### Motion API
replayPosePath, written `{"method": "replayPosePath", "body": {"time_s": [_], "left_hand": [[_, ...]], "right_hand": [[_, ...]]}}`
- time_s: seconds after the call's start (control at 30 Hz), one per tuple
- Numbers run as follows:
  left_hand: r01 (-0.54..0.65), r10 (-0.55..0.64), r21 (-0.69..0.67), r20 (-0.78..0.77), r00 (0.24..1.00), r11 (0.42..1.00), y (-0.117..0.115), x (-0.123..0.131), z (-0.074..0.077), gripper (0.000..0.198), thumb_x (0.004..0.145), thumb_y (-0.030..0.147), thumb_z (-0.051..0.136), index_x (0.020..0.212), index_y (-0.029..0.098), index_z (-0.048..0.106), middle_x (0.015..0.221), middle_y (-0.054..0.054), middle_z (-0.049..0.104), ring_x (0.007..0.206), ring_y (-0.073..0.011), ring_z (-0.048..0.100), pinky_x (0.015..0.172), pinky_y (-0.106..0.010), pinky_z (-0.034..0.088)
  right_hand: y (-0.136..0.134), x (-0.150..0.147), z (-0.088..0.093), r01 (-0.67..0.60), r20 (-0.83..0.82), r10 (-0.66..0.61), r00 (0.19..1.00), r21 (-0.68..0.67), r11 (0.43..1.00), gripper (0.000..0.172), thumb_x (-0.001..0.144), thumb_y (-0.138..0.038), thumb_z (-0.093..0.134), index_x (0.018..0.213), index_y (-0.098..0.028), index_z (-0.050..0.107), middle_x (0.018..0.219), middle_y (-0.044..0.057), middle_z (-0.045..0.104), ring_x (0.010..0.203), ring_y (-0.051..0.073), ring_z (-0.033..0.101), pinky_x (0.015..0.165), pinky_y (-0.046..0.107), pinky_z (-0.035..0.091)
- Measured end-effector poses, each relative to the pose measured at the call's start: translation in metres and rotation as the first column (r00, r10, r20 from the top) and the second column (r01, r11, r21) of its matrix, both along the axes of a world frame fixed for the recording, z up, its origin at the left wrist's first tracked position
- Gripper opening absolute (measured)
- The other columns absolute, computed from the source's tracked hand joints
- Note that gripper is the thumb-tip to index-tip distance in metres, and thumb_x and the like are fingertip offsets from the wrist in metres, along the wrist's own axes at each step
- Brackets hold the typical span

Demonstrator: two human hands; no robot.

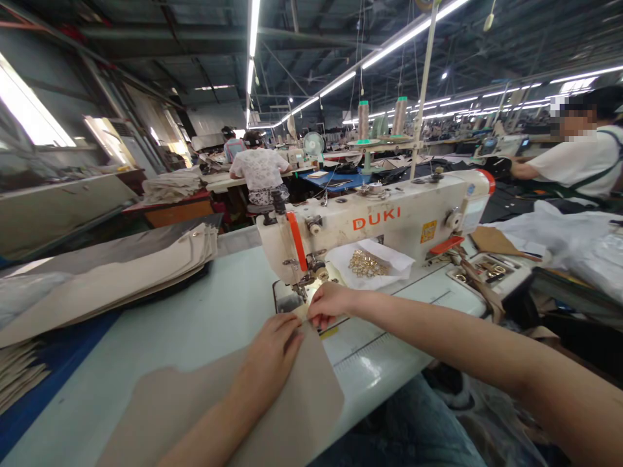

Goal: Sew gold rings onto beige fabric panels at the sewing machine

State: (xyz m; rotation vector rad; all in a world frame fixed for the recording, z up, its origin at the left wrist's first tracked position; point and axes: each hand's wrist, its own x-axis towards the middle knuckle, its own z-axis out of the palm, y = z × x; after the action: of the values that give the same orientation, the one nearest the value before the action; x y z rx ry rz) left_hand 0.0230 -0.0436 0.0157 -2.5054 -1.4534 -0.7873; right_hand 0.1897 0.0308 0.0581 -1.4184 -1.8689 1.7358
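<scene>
A beige fabric panel lies on the sewing table and runs up to the needle area of a white sewing machine lettered DUKI. My left hand rests over the panel, its fingers and thumb closed on the material near the top edge. Just in front of the presser foot, my right hand is closed, fingers curled and fingertips beside the panel's edge. Whatever those right fingers pinch is hidden. The two hands nearly meet under the machine's lamp.
Gold-coloured metal rings lie on white paper under the machine arm. A tray of metal fittings stands right of it. Stacked beige panels lie at the left. A co-worker sits at the right; other people work ahead.
</scene>
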Motion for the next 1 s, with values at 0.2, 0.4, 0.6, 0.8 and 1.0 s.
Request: {"method": "replayPosePath", "body": {"time_s": [0.2, 0.4, 0.6, 0.8, 1.0], "left_hand": [[0.005, -0.002, 0.061, -0.063, 0.998, 0.998, 0.009, 0.017, 0.009, 0.026, 0.087, 0.018, 0.041, 0.073, 0.017, 0.063, 0.078, -0.007, 0.067, 0.077, -0.0207, 0.061, 0.073, -0.033, 0.053], [-0.003, 0.006, 0.037, -0.083, 0.997, 0.999, 0.015, 0.022, 0.003, 0.024, 0.084, 0.013, 0.042, 0.068, 0.017, 0.06, 0.073, -0.007, 0.064, 0.075, -0.0213, 0.059, 0.072, -0.033, 0.05], [-0.009, 0.01, 0.008, -0.107, 0.994, 1.0, 0.019, 0.022, 0.004, 0.02, 0.081, 0.012, 0.045, 0.067, 0.018, 0.057, 0.072, -0.006, 0.064, 0.072, -0.0214, 0.059, 0.069, -0.033, 0.05], [0.0, 0.004, 0.049, -0.094, 0.996, 0.999, 0.018, 0.02, 0.004, 0.017, 0.079, 0.012, 0.046, 0.069, 0.018, 0.058, 0.074, -0.006, 0.065, 0.074, -0.0209, 0.062, 0.068, -0.032, 0.051], [0.015, -0.009, 0.112, -0.055, 0.998, 0.994, 0.017, 0.021, 0.003, 0.018, 0.081, 0.014, 0.044, 0.071, 0.018, 0.058, 0.076, -0.007, 0.067, 0.073, -0.0203, 0.062, 0.067, -0.031, 0.052]], "right_hand": [[0.003, 0.0, 0.001, -0.025, 0.063, 0.023, 0.998, 0.037, 0.999, 0.02, 0.071, -0.007, 0.058, 0.052, -0.012, 0.055, 0.043, -0.004, 0.058, 0.034, 0.005, 0.051, 0.038, 0.011, 0.042], [0.002, 0.001, -0.002, -0.062, 0.111, 0.049, 0.993, 0.122, 0.991, 0.013, 0.07, -0.008, 0.057, 0.057, -0.011, 0.058, 0.046, -0.002, 0.06, 0.037, 0.006, 0.053, 0.041, 0.013, 0.044], [0.0, 0.007, -0.003, -0.161, 0.198, 0.095, 0.976, 0.352, 0.922, 0.018, 0.072, -0.007, 0.053, 0.056, -0.012, 0.059, 0.05, 0.0, 0.059, 0.05, 0.011, 0.059, 0.051, 0.018, 0.045], [-0.019, 0.033, -0.019, -0.226, 0.245, 0.067, 0.967, 0.708, 0.669, 0.014, 0.082, -0.013, 0.053, 0.082, -0.016, 0.067, 0.087, 0.006, 0.068, 0.085, 0.019, 0.059, 0.074, 0.028, 0.041], [-0.033, 0.065, -0.028, -0.558, 0.546, 0.261, 0.796, 0.829, -0.03, 0.015, 0.09, -0.016, 0.052, 0.098, -0.017, 0.065, 0.094, 0.006, 0.065, 0.088, 0.019, 0.053, 0.08, 0.03, 0.041]]}}
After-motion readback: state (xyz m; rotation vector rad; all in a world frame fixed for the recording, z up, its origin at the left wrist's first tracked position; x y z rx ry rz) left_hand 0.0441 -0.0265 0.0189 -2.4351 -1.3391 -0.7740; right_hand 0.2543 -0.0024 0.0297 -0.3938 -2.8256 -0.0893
